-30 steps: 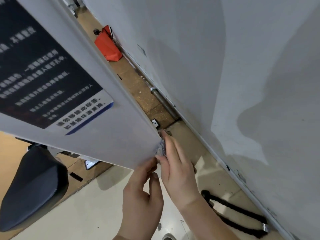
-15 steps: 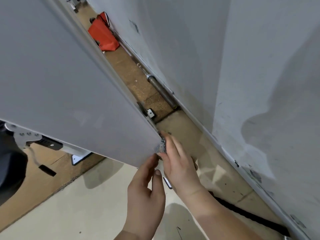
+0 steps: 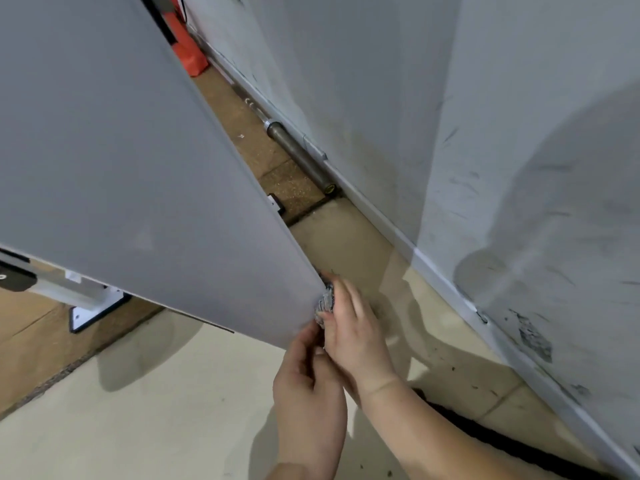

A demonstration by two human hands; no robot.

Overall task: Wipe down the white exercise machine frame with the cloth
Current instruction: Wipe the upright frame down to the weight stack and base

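Gripping grey cloth (image 3: 325,299) in right hand (image 3: 353,336) against lower corner of white frame (image 3: 138,168). Cannot tell grip of left hand (image 3: 308,393), just below.

2 bare hands show: the left hand (image 3: 308,403) to its wrist, the right hand (image 3: 356,337) with a bare forearm (image 3: 433,420).

Cloth (image 3: 325,300) mostly hidden behind the frame (image 3: 138,168) edge.
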